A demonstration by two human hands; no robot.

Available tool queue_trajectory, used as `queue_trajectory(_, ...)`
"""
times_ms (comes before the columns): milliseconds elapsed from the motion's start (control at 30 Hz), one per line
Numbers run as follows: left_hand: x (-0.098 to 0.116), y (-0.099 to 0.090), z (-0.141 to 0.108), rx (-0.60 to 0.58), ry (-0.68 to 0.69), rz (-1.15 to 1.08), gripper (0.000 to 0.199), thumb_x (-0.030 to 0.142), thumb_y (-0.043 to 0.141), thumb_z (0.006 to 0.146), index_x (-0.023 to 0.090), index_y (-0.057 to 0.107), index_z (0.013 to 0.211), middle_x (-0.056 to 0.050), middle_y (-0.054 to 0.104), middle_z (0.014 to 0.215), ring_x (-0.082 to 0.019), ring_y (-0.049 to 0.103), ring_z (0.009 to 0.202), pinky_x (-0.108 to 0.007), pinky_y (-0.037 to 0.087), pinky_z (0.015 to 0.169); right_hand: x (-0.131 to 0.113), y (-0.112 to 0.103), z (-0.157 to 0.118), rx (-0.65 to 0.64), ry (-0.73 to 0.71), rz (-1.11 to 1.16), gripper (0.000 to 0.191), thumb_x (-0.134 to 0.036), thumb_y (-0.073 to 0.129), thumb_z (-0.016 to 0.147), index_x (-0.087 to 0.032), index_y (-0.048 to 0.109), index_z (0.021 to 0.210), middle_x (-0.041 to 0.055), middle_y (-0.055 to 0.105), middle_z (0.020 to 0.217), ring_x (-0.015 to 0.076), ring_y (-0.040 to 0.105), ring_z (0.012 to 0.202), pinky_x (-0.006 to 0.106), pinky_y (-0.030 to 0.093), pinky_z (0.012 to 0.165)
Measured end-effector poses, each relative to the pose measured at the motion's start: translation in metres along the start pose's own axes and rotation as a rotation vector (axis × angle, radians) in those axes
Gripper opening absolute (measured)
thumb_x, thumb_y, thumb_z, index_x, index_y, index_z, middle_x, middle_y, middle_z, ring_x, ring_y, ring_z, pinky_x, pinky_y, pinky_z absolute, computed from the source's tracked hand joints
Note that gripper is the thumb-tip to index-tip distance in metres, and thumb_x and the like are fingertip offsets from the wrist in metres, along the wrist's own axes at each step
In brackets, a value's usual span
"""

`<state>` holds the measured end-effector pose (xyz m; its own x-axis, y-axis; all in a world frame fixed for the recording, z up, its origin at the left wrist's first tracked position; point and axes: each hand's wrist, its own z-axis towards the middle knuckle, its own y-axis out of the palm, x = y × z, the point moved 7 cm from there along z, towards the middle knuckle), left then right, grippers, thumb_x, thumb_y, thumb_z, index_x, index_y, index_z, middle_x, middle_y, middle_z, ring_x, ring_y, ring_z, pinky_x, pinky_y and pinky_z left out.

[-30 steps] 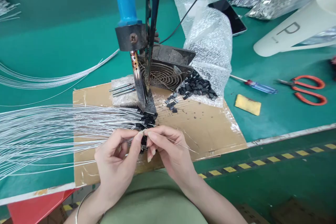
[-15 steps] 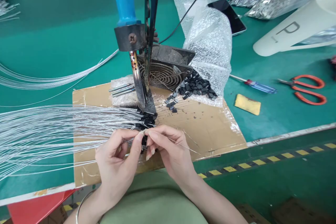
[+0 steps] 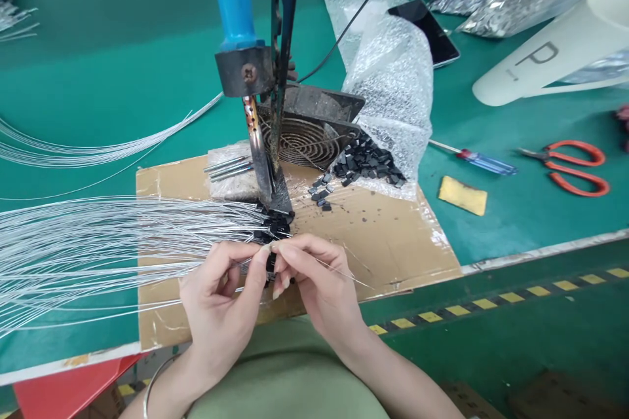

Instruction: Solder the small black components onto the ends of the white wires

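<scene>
Operator: State the condition of the left hand [image 3: 221, 304] and the right hand [image 3: 324, 281].

Technician: Thumb and forefinger of each hand are pinched at the tips; the two pinches face each other, together or very nearly so; the right hand is clamped on a thin wire [image 3: 354, 279], whose free end projects past its fingers; what the left hand pinches is too small and covered to tell.

Operator: State the location of the work.

Technician: The thin wire is above the cardboard sheet [image 3: 393, 242], at its near side; the white wires [image 3: 108, 229] run in from the left, their ends meeting the black pieces [image 3: 272, 226] just beyond the fingertips; the blue-handled tool [image 3: 236, 10] hangs tip down above those pieces, beside a metal bar [image 3: 285, 6].

Operator: List the surrounding items.

Technician: The fan [image 3: 307, 141] sits behind the bar; a loose pile [image 3: 371, 160] of black parts spills from the bubble wrap [image 3: 393, 82]; the screwdriver [image 3: 484, 159], the yellow pad [image 3: 462, 195] and the orange-handled cutters [image 3: 577, 169] lie to the right, on the green table [image 3: 496, 118].
</scene>
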<state>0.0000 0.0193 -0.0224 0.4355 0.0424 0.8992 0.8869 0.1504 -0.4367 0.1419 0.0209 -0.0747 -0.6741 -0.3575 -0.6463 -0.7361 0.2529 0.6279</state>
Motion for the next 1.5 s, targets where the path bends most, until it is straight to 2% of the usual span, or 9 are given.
queue_trajectory(400,0.005,0.005,0.006,-0.045,-0.067,-0.091,0.008,0.019,0.076,0.090,0.020,0.077,0.082,0.001,0.072,0.066,-0.009,0.053,0.053,-0.019,0.040,0.047,0.005,-0.001,-0.001,-0.021,-0.039,-0.002,0.012,-0.034,0.087,0.086,-0.022,0.087,0.082,-0.0015,0.074,0.066,0.0096,0.067,0.050,0.020,0.062,0.053)
queue_trajectory(500,0.003,0.002,0.006,0.007,-0.144,-0.119,0.008,0.022,0.077,0.088,0.020,0.077,0.080,0.002,0.072,0.067,-0.009,0.052,0.054,-0.019,0.040,0.049,0.000,-0.007,-0.001,-0.020,-0.085,-0.078,0.012,-0.035,0.085,0.089,-0.024,0.088,0.088,-0.0010,0.076,0.070,0.0097,0.069,0.052,0.021,0.062,0.055)
queue_trajectory(600,0.001,-0.002,0.005,0.070,-0.240,-0.125,0.009,0.023,0.079,0.086,0.020,0.077,0.078,0.003,0.070,0.068,-0.008,0.051,0.057,-0.018,0.041,0.053,-0.021,-0.020,-0.001,-0.012,-0.217,-0.198,0.031,-0.048,0.069,0.101,-0.024,0.089,0.099,0.0037,0.080,0.081,0.0137,0.073,0.061,0.026,0.065,0.059)
queue_trajectory(700,-0.001,-0.002,0.007,0.053,-0.302,-0.161,0.005,0.024,0.080,0.085,0.022,0.079,0.080,0.003,0.071,0.070,-0.008,0.053,0.061,-0.017,0.042,0.056,-0.056,-0.044,0.000,0.133,-0.440,-0.429,0.059,-0.058,0.043,0.111,-0.022,0.088,0.099,0.0083,0.082,0.086,0.0189,0.076,0.071,0.032,0.065,0.061)
queue_trajectory(800,-0.001,-0.002,0.008,0.036,-0.329,-0.203,0.002,0.024,0.081,0.084,0.024,0.082,0.086,0.003,0.076,0.077,-0.008,0.060,0.067,-0.015,0.046,0.062,-0.087,-0.058,0.002,0.316,-0.644,-0.964,0.030,-0.043,0.066,0.103,-0.020,0.085,0.100,0.0072,0.081,0.089,0.0190,0.073,0.072,0.033,0.063,0.066)
queue_trajectory(900,0.000,-0.003,0.009,0.034,-0.310,-0.194,0.003,0.023,0.081,0.084,0.025,0.083,0.085,0.002,0.078,0.081,-0.009,0.064,0.072,-0.016,0.050,0.068,-0.093,-0.053,0.010,0.275,-0.785,-1.382,0.016,-0.034,0.079,0.093,-0.019,0.080,0.096,0.0056,0.077,0.083,0.0195,0.069,0.068,0.034,0.060,0.064)
queue_trajectory(1067,-0.002,-0.006,0.008,0.016,-0.290,-0.093,0.005,0.028,0.080,0.086,0.023,0.082,0.085,0.000,0.077,0.084,-0.013,0.061,0.073,-0.022,0.045,0.061,-0.084,-0.044,0.015,0.127,-0.941,-1.620,0.010,-0.023,0.069,0.100,-0.015,0.074,0.097,0.0095,0.076,0.089,0.0201,0.069,0.072,0.033,0.058,0.066)
queue_trajectory(1300,0.001,-0.006,0.008,0.001,-0.258,-0.032,0.006,0.028,0.077,0.087,0.024,0.080,0.083,0.000,0.076,0.083,-0.013,0.059,0.075,-0.024,0.040,0.060,-0.084,-0.045,0.013,0.201,-0.927,-1.599,0.017,-0.023,0.062,0.104,-0.016,0.072,0.093,0.0093,0.076,0.085,0.0194,0.068,0.068,0.034,0.057,0.066)
queue_trajectory(1500,0.003,-0.007,0.008,0.011,-0.236,0.007,0.008,0.029,0.077,0.087,0.024,0.079,0.082,0.000,0.076,0.082,-0.013,0.058,0.073,-0.024,0.038,0.058,-0.075,-0.051,0.005,0.256,-0.586,-0.831,0.007,-0.025,0.073,0.097,-0.020,0.076,0.094,0.0005,0.076,0.073,0.0141,0.071,0.058,0.025,0.062,0.056)
